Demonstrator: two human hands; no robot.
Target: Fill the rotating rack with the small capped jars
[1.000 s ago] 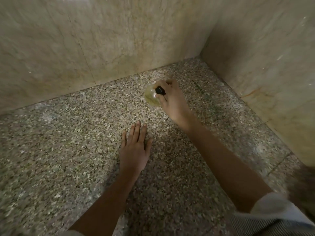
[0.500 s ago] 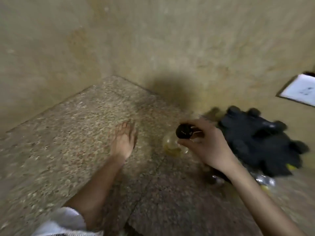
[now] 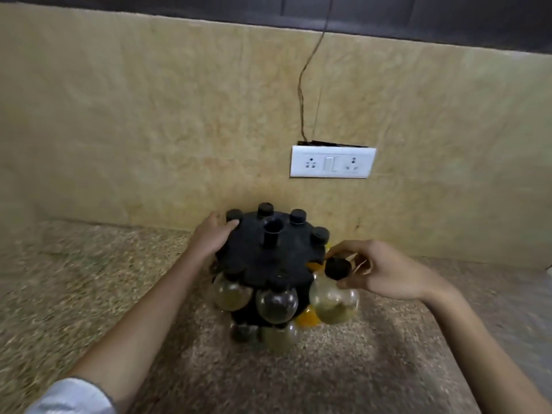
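A black rotating rack [image 3: 270,258] stands on the granite counter against the wall. Several round glass jars with black caps hang from its rim, such as one [image 3: 276,304] at the front. My left hand [image 3: 212,236] rests on the rack's upper left edge, fingers curled over the rim. My right hand [image 3: 379,271] grips a round glass jar [image 3: 333,300] by its black cap, right at the rack's right edge. That jar holds a little pale powder.
A white switch and socket plate [image 3: 332,162] is on the beige wall above the rack, with a thin wire [image 3: 304,85] running up from it. The speckled granite counter [image 3: 119,294] stretches to both sides.
The view swung right from the counter corner to the rack. My right hand carried the jar over to the rack's right edge. My left hand left the counter and now lies on the rack.
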